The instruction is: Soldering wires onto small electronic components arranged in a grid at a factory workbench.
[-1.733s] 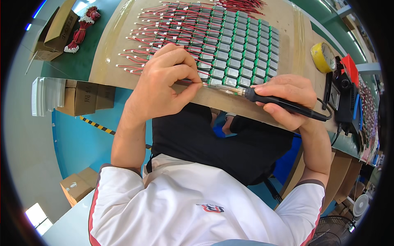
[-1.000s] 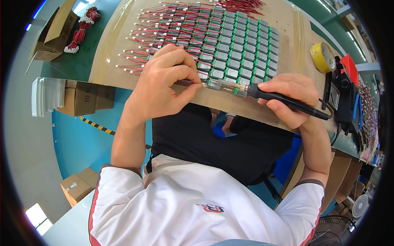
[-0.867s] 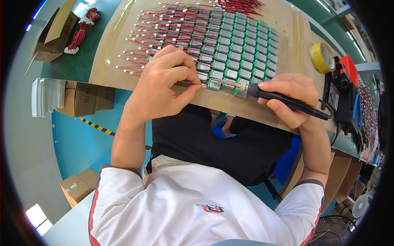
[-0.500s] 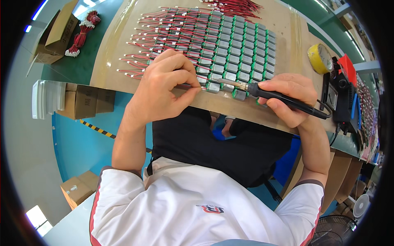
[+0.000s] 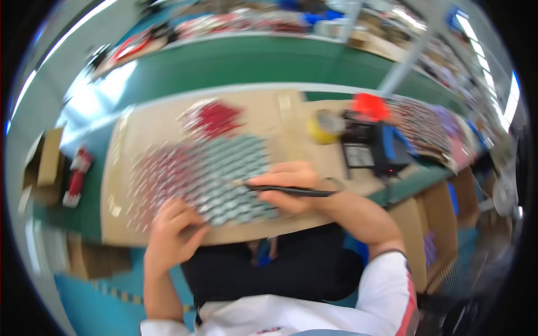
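My right hand (image 5: 294, 182) grips a soldering iron (image 5: 280, 189) by its black handle. The iron's metal tip points left, above rows of small grey blocks with green edges (image 5: 241, 168). At the front left of these rows is my left hand (image 5: 175, 228), its thumb and fingers curled together. Blur hides what they pinch, if anything. Thin red and black wires with white connectors (image 5: 162, 173) cover the left part of the rows. A loose pile of red wires (image 5: 218, 119) lies behind them.
The rows lie on a brown cardboard sheet (image 5: 120, 162) on a green table. To the right are a yellow tape roll (image 5: 320, 131) and a black soldering station (image 5: 392, 159) with a red object (image 5: 370, 106) behind it. An open carton (image 5: 51, 159) and bundled wires (image 5: 78, 176) sit left.
The view has tilted up and shifted, with strong blur, showing more of the far tables. Both hands stay over the front rows; the soldering iron's tip now sits further from my left fingers.
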### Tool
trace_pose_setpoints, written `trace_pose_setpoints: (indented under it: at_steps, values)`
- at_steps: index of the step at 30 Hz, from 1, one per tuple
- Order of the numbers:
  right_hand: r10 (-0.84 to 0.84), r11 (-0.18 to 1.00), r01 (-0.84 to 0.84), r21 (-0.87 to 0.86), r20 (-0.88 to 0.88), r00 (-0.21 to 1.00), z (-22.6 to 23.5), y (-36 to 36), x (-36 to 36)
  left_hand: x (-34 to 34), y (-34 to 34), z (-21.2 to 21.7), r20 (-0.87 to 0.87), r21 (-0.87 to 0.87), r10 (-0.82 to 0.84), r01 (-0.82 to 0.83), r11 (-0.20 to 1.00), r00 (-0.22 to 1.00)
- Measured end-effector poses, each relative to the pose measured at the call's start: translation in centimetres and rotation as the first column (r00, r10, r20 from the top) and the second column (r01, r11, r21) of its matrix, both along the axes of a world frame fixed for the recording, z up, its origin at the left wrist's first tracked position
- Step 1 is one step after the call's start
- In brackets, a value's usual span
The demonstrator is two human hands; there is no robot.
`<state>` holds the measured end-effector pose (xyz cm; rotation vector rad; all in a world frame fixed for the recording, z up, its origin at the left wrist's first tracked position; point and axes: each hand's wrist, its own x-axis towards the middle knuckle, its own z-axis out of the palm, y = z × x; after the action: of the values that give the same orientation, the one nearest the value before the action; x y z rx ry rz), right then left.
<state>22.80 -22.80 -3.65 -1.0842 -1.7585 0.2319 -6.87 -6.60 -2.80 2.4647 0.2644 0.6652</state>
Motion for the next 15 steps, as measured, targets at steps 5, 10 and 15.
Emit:
trace_pose_setpoints:
  at_steps: [5,10,15]
  values:
    - [-0.099,0.976,0.105,0.192,-0.043,0.994,1.5,3.9,-0.2,-2.0,0.4,3.3,0.106,0.041,0.046,-0.050,0.998,0.993]
    - [-0.158,0.982,0.174,0.075,-0.180,0.971,3.6,4.5,2.5,2.5,5.1,6.1,0.130,0.119,0.063,-0.079,0.990,0.989]
    - [-0.169,0.975,0.200,0.095,-0.268,0.949,3.9,8.7,3.5,8.9,15.2,4.6,-0.006,0.126,0.082,-0.081,0.989,0.997]
